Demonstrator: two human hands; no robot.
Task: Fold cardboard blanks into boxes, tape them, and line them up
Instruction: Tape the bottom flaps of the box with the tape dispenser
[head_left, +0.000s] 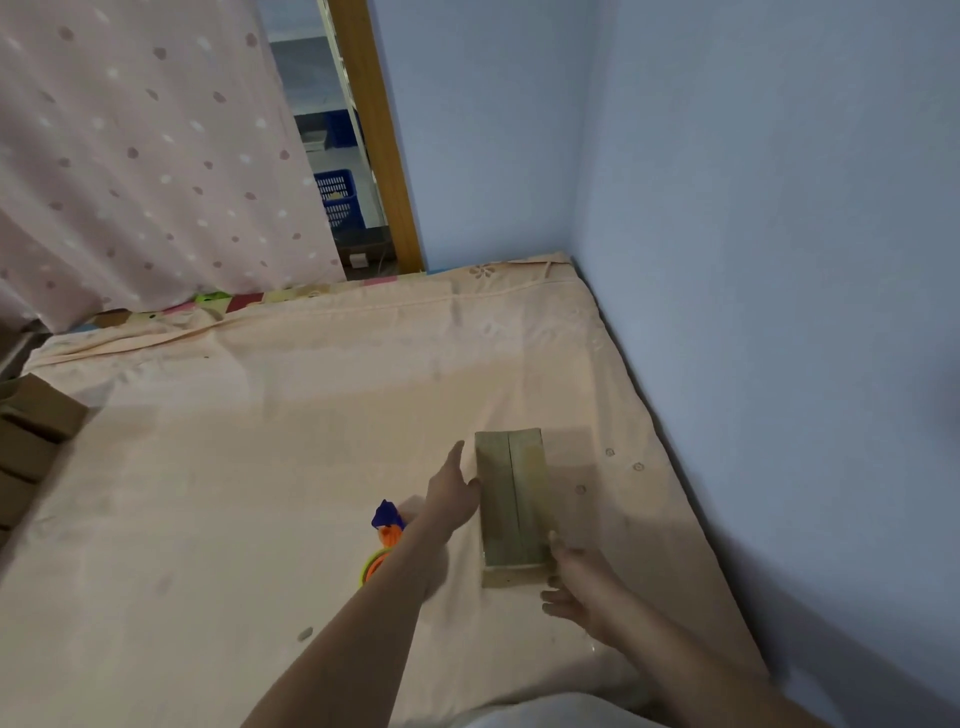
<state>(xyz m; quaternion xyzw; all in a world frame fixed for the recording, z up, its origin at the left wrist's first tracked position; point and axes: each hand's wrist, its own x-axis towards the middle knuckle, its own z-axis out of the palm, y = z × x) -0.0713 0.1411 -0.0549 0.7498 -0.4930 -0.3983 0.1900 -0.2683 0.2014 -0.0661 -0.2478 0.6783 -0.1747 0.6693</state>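
Head view: the folded cardboard box (514, 506) lies on the bed sheet (260, 441) toward the right. Left hand (453, 491), fingers straight, touches its left side; right hand (574, 577), fingers loosely spread, touches its near right corner.

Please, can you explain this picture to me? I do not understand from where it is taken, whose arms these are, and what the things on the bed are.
There is no machine here. The single picture comes from a camera worn on a person's head, looking forward and down, so the two bare arms are that person's own.

The surface is a bed with a peach sheet, set in a corner of blue walls. On it lies a folded cardboard box, long and narrow, with a seam along its top. The left hand touches the box's left side with straight fingers. The right hand rests at its near right corner. Neither hand lifts it.

Behind the left forearm lies a colourful tape dispenser, partly hidden. At the far left edge stand more cardboard boxes.
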